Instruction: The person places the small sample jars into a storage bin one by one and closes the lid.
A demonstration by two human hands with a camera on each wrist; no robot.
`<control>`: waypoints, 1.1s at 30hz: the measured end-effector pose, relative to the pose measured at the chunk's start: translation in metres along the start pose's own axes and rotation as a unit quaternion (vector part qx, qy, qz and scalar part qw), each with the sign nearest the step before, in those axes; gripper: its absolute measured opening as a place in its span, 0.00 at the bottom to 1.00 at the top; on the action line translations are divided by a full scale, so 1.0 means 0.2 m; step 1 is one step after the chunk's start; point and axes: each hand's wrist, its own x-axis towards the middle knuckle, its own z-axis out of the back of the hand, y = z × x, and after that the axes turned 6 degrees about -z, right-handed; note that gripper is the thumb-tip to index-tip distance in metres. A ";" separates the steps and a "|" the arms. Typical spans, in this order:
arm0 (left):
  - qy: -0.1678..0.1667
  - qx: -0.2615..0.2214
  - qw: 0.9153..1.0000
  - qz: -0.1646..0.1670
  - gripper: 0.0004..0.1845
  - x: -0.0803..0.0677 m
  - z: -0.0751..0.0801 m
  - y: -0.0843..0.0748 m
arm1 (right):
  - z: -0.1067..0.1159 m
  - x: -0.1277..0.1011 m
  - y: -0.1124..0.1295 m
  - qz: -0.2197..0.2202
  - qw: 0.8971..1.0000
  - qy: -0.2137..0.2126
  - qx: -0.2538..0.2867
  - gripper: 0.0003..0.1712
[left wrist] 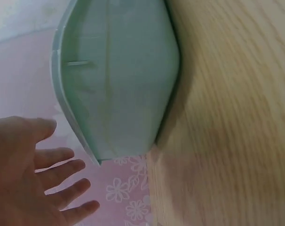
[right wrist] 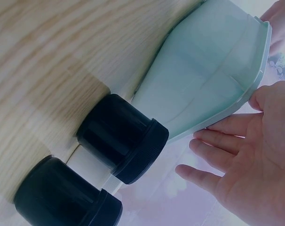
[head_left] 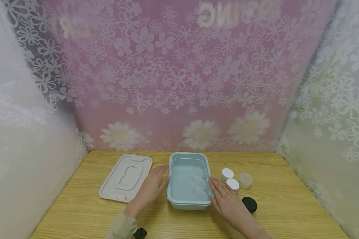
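A pale blue-green plastic box [head_left: 180, 194] stands uncovered on the table between my two hands. Three round translucent containers [head_left: 199, 183] line the right side inside it. My left hand [head_left: 152, 186] is beside the box's left rim, fingers spread and holding nothing; in the left wrist view, a gap shows between the hand [left wrist: 25, 165] and the box [left wrist: 119, 80]. On the other side, my right hand [head_left: 227, 203] has its fingertips at the right rim. Its extended fingers touch the box edge [right wrist: 227, 113] in the right wrist view, without curling round it.
Left of the box lies a flat whitish rectangular lid [head_left: 130, 179]. To the right stand two white-lidded jars [head_left: 227, 174], a small translucent jar [head_left: 245, 180] and a black jar [head_left: 249, 204]. Two black jars [right wrist: 121, 136] show in the right wrist view. Patterned curtains [head_left: 179, 83] surround the table.
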 end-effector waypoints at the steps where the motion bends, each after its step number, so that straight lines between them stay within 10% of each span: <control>1: 0.010 0.008 1.000 -0.008 0.26 -0.01 -0.01 0.00 | 0.00 0.00 0.00 0.000 1.000 0.000 0.000 0.34; 21: 0.025 0.133 0.990 -0.031 0.28 -0.05 -0.07 -0.04 | 0.01 0.01 -0.01 0.009 1.000 -0.023 0.002 0.35; 33: 0.018 0.167 0.985 -0.049 0.28 -0.05 -0.09 -0.03 | 0.09 0.02 -0.16 -0.018 0.992 -0.037 0.118 0.31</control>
